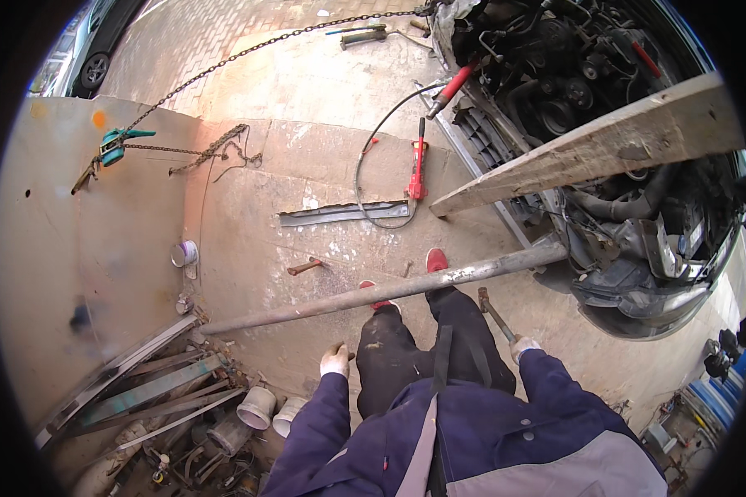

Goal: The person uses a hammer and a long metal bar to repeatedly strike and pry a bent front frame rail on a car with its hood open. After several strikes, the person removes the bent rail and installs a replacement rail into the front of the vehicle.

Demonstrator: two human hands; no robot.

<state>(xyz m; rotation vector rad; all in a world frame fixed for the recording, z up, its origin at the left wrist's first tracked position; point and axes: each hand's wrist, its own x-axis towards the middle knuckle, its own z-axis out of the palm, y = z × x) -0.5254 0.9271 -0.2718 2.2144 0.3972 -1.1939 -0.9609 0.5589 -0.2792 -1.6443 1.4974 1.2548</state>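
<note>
My right hand (523, 345), in a pale work glove, is closed around the handle of a hammer (496, 317). The hammer's head points forward, beside my right leg. On the other side, my left hand (336, 359), also gloved, hangs by my left thigh with its fingers loosely curled and nothing visible in them. A long metal pipe (373, 296) crosses in front of my legs, its right end at the damaged front of a vehicle (622, 207). A wooden plank (588, 145) slants up against that vehicle.
A red hydraulic hand pump (417, 170) with a black hose lies ahead, next to a grey metal strip (344, 214). Another hammer (306, 267) is on the floor. A chain (249, 54) runs from a teal hoist (116, 147) toward the vehicle. Scrap bars (153, 389) and buckets (257, 407) crowd the left.
</note>
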